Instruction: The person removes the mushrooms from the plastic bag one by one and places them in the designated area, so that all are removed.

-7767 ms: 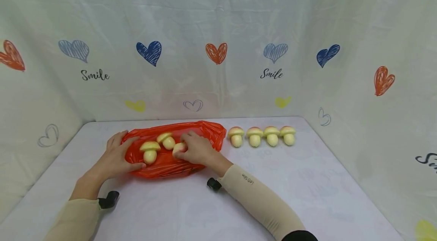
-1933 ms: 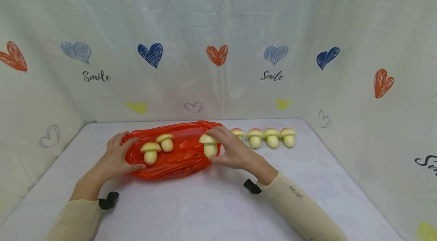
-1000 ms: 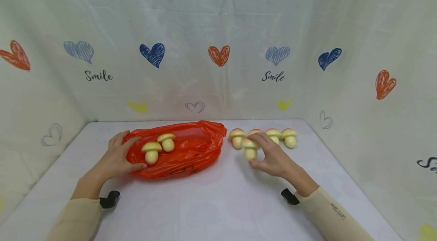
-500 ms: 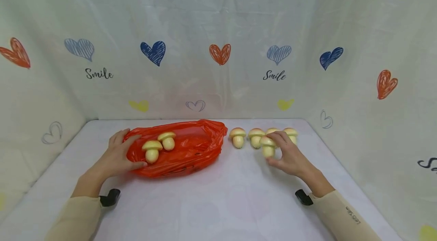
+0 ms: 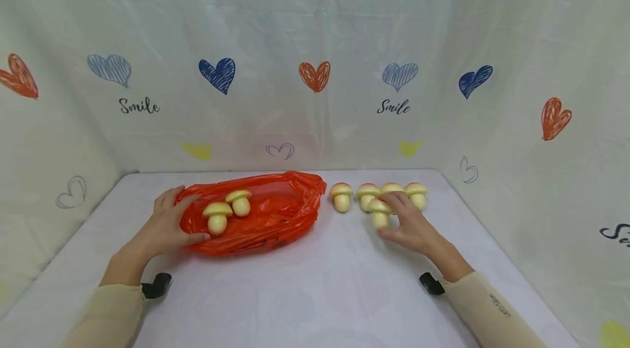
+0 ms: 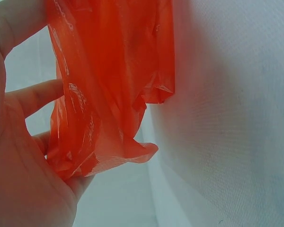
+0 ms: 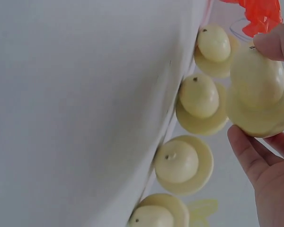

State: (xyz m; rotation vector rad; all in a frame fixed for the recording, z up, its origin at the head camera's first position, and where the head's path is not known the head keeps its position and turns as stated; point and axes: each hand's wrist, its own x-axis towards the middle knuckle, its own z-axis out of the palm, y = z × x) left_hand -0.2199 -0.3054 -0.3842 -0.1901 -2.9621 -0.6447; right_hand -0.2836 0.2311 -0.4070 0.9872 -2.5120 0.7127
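Note:
My left hand (image 5: pixel 164 227) grips the left end of a red plastic bag (image 5: pixel 283 214), thumb at the front and fingers at the back. The left wrist view shows the crumpled red film of the bag (image 6: pixel 109 71) between them. Two pale yellow toy mushrooms, one in front (image 5: pixel 217 219) and one behind (image 5: pixel 240 203), stand on or in the bag. A third toy mushroom (image 5: pixel 380 213) is pinched upright between the thumb and fingers of my right hand (image 5: pixel 412 227), just in front of a row of mushrooms. Close up, the held mushroom's stem (image 7: pixel 258 78) faces the right wrist camera.
Several matching mushrooms line the back right of the white table (image 5: pixel 315 293), from the leftmost one (image 5: pixel 341 197) to the rightmost one (image 5: pixel 416 196). The held mushroom and right hand partly cover this row. A heart-printed curtain (image 5: pixel 275 118) rises behind the table.
My right hand took the third mushroom off the bag and carried it right to the row. Over the last half second it shifted slightly left. The left hand stayed on the bag.

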